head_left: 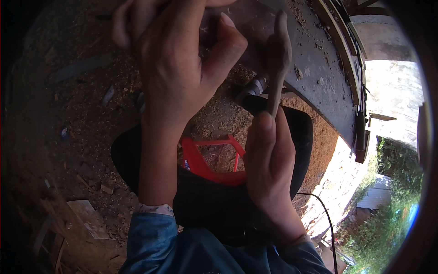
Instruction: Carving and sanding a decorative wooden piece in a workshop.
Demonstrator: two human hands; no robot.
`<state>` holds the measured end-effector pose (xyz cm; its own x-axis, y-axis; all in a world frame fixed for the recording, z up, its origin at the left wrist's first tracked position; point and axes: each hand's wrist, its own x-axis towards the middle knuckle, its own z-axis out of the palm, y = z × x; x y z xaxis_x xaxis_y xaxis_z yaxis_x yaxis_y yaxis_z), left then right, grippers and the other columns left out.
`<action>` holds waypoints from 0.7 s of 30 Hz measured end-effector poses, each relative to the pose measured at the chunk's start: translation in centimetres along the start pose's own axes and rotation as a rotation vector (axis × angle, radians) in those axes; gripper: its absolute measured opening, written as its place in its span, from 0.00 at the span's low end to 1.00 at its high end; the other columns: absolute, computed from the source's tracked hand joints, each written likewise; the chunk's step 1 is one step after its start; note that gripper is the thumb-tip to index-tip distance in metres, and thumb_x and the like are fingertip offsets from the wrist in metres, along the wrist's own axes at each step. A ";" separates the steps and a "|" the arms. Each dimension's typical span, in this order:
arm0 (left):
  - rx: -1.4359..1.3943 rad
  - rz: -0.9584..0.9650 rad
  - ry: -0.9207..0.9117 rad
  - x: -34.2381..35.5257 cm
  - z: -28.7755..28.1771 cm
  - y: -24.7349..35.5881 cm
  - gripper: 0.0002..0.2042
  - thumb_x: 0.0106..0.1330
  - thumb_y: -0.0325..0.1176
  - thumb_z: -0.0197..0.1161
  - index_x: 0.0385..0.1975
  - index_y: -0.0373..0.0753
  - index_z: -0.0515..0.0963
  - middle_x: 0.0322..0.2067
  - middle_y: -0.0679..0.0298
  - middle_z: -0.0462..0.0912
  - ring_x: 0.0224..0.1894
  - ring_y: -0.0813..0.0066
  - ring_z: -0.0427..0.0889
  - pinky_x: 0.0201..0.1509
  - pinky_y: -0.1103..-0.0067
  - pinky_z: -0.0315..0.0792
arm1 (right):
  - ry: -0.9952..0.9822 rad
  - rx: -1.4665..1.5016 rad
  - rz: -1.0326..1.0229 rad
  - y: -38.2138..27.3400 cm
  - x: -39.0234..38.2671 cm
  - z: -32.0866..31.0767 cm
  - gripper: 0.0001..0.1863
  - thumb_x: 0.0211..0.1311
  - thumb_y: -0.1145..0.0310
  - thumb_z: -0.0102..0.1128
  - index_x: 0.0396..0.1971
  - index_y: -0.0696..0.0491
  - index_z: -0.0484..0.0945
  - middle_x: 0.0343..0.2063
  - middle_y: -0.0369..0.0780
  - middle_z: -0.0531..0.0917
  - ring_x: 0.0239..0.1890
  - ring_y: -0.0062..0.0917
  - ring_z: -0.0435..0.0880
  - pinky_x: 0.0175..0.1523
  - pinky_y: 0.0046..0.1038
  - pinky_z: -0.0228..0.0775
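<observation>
My right hand (270,160) is wrapped round the thin lower end of a worn, club-shaped wooden stick (279,52). The stick stands nearly upright in view, thickens above the hand and narrows to a blunt tip. Further up and to the left, my left hand (171,57) is closed, with its thumb bent and its fingers curled and blurred. A short dark thin piece (104,17) shows beside those fingers; what the hand grips is mostly hidden. Beneath and beyond both hands lies a dark work surface (319,77) with wood chips on it.
A red plastic stool (200,162) shows between my dark-clad legs (301,141). Wood shavings and scraps cover the floor (100,137), with a flat board (89,219) at the lower left. Planks (342,50) edge the surface on the right. A black cable (326,212) hangs at the lower right.
</observation>
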<state>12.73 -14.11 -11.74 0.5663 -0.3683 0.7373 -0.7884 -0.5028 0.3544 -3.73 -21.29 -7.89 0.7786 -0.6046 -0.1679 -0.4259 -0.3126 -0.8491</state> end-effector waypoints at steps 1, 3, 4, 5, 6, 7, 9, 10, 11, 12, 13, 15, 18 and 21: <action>-0.076 -0.024 0.068 0.5 -0.1 0.2 0.10 0.66 0.35 0.60 0.44 0.43 0.82 0.36 0.71 0.87 0.51 0.69 0.75 0.65 0.64 0.55 | -0.027 0.021 -0.040 -0.2 1.4 0.4 0.22 0.83 0.54 0.37 0.49 0.59 0.71 0.23 0.28 0.68 0.22 0.08 0.61 0.26 0.16 0.51; -0.148 -0.047 0.132 0.7 0.0 0.8 0.10 0.66 0.34 0.60 0.44 0.43 0.82 0.36 0.71 0.87 0.51 0.69 0.75 0.65 0.64 0.55 | -0.013 0.063 -0.068 0.7 0.1 0.4 0.22 0.83 0.54 0.37 0.49 0.59 0.71 0.23 0.28 0.68 0.22 0.08 0.61 0.26 0.16 0.51; -0.181 -0.030 0.143 0.8 0.2 1.0 0.10 0.65 0.34 0.60 0.44 0.43 0.82 0.37 0.70 0.87 0.50 0.69 0.76 0.66 0.63 0.55 | 0.007 0.068 -0.010 1.1 -2.0 -0.5 0.20 0.84 0.55 0.37 0.47 0.58 0.71 0.23 0.28 0.67 0.21 0.09 0.60 0.26 0.17 0.51; -0.201 -0.014 0.155 0.7 0.1 0.9 0.10 0.65 0.34 0.60 0.44 0.42 0.82 0.38 0.70 0.87 0.50 0.69 0.76 0.66 0.63 0.55 | 0.014 0.078 0.043 1.1 -2.8 -0.9 0.19 0.84 0.56 0.38 0.44 0.57 0.71 0.23 0.28 0.67 0.21 0.09 0.60 0.26 0.18 0.50; -0.190 -0.006 0.156 1.0 0.5 0.5 0.10 0.65 0.34 0.60 0.44 0.42 0.82 0.38 0.70 0.87 0.50 0.69 0.76 0.66 0.63 0.55 | 0.059 0.035 -0.005 0.4 -2.5 -1.2 0.14 0.82 0.64 0.44 0.36 0.58 0.68 0.16 0.48 0.73 0.16 0.42 0.75 0.25 0.37 0.63; -0.190 0.011 0.205 1.1 1.3 0.2 0.11 0.64 0.34 0.60 0.44 0.42 0.82 0.39 0.69 0.86 0.50 0.69 0.76 0.66 0.63 0.55 | 0.073 0.033 0.003 0.2 -1.3 -0.8 0.14 0.82 0.64 0.44 0.36 0.58 0.68 0.16 0.48 0.73 0.16 0.42 0.75 0.25 0.37 0.63; -0.186 0.025 0.230 0.1 1.2 -0.1 0.11 0.64 0.33 0.60 0.44 0.42 0.82 0.40 0.69 0.86 0.50 0.69 0.76 0.66 0.63 0.55 | 0.052 -0.139 -0.175 0.0 1.4 0.8 0.15 0.82 0.61 0.44 0.39 0.59 0.70 0.16 0.43 0.73 0.16 0.32 0.78 0.25 0.36 0.65; -0.132 0.050 0.209 0.0 1.5 -0.3 0.11 0.66 0.35 0.60 0.45 0.42 0.82 0.40 0.68 0.86 0.49 0.69 0.77 0.65 0.63 0.58 | 0.058 -0.121 -0.140 0.5 1.0 1.0 0.17 0.82 0.58 0.44 0.39 0.59 0.69 0.16 0.38 0.73 0.17 0.24 0.77 0.24 0.34 0.64; -0.078 0.074 0.185 0.0 1.4 -0.5 0.12 0.67 0.36 0.60 0.46 0.41 0.82 0.41 0.68 0.86 0.49 0.69 0.78 0.64 0.63 0.60 | 0.068 -0.120 -0.143 1.0 0.0 0.3 0.17 0.82 0.58 0.44 0.39 0.59 0.69 0.16 0.38 0.73 0.17 0.24 0.77 0.24 0.34 0.64; -0.025 0.097 0.163 0.1 1.4 -0.7 0.12 0.69 0.37 0.60 0.47 0.41 0.82 0.41 0.67 0.86 0.49 0.69 0.78 0.63 0.62 0.63 | -0.016 -0.006 -0.074 1.9 -1.3 -1.3 0.17 0.82 0.58 0.44 0.38 0.57 0.69 0.17 0.37 0.73 0.16 0.24 0.75 0.23 0.33 0.62; -0.028 0.103 0.165 0.2 1.2 -0.8 0.12 0.69 0.37 0.60 0.47 0.41 0.82 0.41 0.67 0.86 0.49 0.69 0.78 0.63 0.62 0.63 | -0.105 0.111 -0.005 2.3 -2.3 -2.7 0.17 0.82 0.57 0.44 0.37 0.55 0.68 0.17 0.36 0.73 0.15 0.23 0.72 0.22 0.32 0.60; -0.079 0.124 0.177 0.3 1.4 -1.1 0.11 0.70 0.37 0.59 0.49 0.48 0.81 0.44 0.77 0.89 0.51 0.78 0.78 0.70 0.66 0.53 | -0.207 0.418 0.133 2.7 -2.1 -5.1 0.20 0.83 0.51 0.39 0.35 0.52 0.67 0.16 0.31 0.67 0.11 0.16 0.60 0.16 0.24 0.52; -0.112 0.112 0.183 0.2 1.6 -1.4 0.10 0.73 0.38 0.57 0.49 0.47 0.81 0.43 0.77 0.90 0.50 0.79 0.77 0.68 0.69 0.54 | -0.520 1.582 0.301 3.3 -1.4 -6.8 0.26 0.83 0.46 0.28 0.32 0.51 0.64 0.15 0.29 0.56 0.10 0.09 0.42 0.11 0.16 0.36; -0.107 0.077 0.129 0.1 1.4 -1.1 0.11 0.72 0.38 0.58 0.49 0.47 0.80 0.44 0.75 0.90 0.51 0.80 0.76 0.68 0.69 0.53 | -0.674 1.785 0.287 2.7 -0.7 -6.7 0.27 0.84 0.47 0.26 0.33 0.53 0.64 0.15 0.29 0.57 0.10 0.10 0.44 0.11 0.17 0.37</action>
<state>14.02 -14.68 -12.92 0.4727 -0.2955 0.8302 -0.8535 -0.3882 0.3478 -8.51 -26.66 -6.70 0.9900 -0.0186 -0.1397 -0.0017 0.9896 -0.1439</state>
